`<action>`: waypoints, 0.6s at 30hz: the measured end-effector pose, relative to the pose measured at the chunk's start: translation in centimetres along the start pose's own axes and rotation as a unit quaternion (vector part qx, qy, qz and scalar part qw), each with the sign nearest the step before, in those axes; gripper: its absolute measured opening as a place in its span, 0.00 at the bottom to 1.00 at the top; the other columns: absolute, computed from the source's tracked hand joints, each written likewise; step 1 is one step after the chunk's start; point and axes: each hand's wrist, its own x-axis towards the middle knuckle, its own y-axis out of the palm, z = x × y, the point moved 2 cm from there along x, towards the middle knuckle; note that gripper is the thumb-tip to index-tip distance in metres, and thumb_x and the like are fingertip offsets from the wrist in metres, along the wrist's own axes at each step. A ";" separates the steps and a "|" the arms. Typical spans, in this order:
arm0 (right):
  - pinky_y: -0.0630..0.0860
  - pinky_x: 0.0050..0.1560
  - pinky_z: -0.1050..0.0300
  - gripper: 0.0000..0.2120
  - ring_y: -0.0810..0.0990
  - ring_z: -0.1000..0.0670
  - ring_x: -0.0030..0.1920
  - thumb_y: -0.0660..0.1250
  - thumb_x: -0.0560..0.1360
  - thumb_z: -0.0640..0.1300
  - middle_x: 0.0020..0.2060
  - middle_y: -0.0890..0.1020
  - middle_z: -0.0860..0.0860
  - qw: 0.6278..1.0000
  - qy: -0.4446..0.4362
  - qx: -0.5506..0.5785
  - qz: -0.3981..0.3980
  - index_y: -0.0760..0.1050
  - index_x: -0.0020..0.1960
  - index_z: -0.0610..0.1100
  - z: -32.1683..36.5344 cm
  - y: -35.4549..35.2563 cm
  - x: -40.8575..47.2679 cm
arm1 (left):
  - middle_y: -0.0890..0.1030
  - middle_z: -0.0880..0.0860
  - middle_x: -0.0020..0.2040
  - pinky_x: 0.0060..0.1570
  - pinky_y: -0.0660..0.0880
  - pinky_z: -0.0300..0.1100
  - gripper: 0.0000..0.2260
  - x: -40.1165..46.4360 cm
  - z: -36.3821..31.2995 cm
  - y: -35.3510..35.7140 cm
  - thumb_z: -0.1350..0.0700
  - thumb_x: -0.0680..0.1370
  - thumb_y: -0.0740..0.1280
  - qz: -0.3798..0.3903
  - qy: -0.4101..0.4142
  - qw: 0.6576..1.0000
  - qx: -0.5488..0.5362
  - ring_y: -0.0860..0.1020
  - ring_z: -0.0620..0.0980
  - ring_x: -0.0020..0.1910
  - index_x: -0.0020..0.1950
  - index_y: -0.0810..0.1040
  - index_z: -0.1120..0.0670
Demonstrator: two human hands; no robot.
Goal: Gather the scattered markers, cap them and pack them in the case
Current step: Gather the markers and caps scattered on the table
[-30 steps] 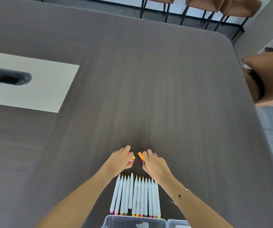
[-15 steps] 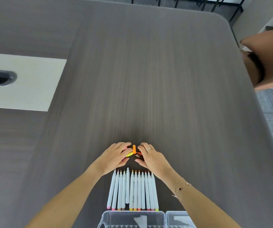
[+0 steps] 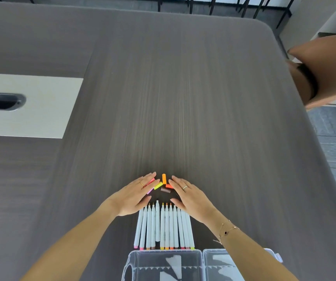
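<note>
The row of markers (image 3: 164, 226) served as the landmark: white-barrelled, laid side by side on the grey bench (image 3: 183, 98), coloured ends toward the person and bare tips pointing away. Just beyond those tips lay the loose caps (image 3: 164, 184): an orange cap (image 3: 164, 178) standing farthest out, a yellow cap (image 3: 158, 185) to its left, a brown cap (image 3: 165, 190) nearest the tips, and a red one partly hidden at the right. On the near side of the row sat the clear plastic case (image 3: 163, 264), open.

The left hand (image 3: 131, 196) lay flat to the left of the caps, fingers spread and resting on a pink cap; its grip was apart, clamped on nothing. The right hand (image 3: 189, 197) mirrored it on the other side, fingers extended, likewise holding nothing, so the two palms corralled the caps between them.

The caps looked light, hard and smooth, likely to roll or skid if nudged; each would best be pinched across its sides between thumb and forefinger. The markers seemed stiff and slim, easiest taken mid-barrel, well clear of the inky tips.
</note>
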 end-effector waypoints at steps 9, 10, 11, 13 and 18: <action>0.69 0.67 0.56 0.24 0.68 0.49 0.71 0.56 0.81 0.52 0.73 0.64 0.50 0.999 0.049 0.018 -0.001 0.57 0.75 0.51 -0.2 -1.2 -1.8 | 0.51 0.49 0.78 0.70 0.49 0.35 0.23 -1.0 -1.7 -1.5 0.52 0.82 0.54 -0.034 -0.016 0.999 0.002 0.53 0.47 0.76 0.77 0.53 0.49; 0.68 0.67 0.56 0.24 0.68 0.49 0.71 0.55 0.81 0.52 0.74 0.64 0.50 0.998 0.058 0.021 0.002 0.56 0.75 0.51 -0.1 -1.4 -2.3 | 0.52 0.49 0.78 0.70 0.51 0.36 0.23 -1.3 -2.1 -1.6 0.53 0.82 0.54 -0.035 -0.015 0.999 0.009 0.54 0.48 0.76 0.77 0.54 0.49; 0.68 0.67 0.56 0.24 0.68 0.49 0.71 0.55 0.81 0.52 0.74 0.64 0.51 0.998 0.065 0.024 0.007 0.56 0.76 0.51 0.0 -1.5 -2.8 | 0.53 0.49 0.78 0.71 0.52 0.37 0.23 -1.6 -2.4 -1.8 0.53 0.82 0.53 -0.036 -0.017 0.999 0.015 0.55 0.48 0.75 0.77 0.54 0.49; 0.67 0.68 0.57 0.24 0.67 0.49 0.71 0.54 0.81 0.52 0.74 0.64 0.51 0.997 0.070 0.024 0.011 0.55 0.76 0.52 0.6 -1.8 -3.9 | 0.52 0.48 0.78 0.71 0.52 0.38 0.23 -2.4 -3.2 -2.1 0.52 0.82 0.53 -0.038 -0.026 0.999 0.018 0.56 0.47 0.75 0.77 0.53 0.48; 0.67 0.67 0.58 0.24 0.69 0.50 0.70 0.52 0.82 0.53 0.74 0.64 0.51 0.998 0.057 0.006 0.000 0.53 0.76 0.52 1.9 -3.2 -7.1 | 0.52 0.43 0.77 0.70 0.49 0.36 0.22 -4.4 -5.6 -2.8 0.50 0.82 0.53 -0.075 -0.079 0.994 -0.001 0.58 0.46 0.75 0.76 0.54 0.45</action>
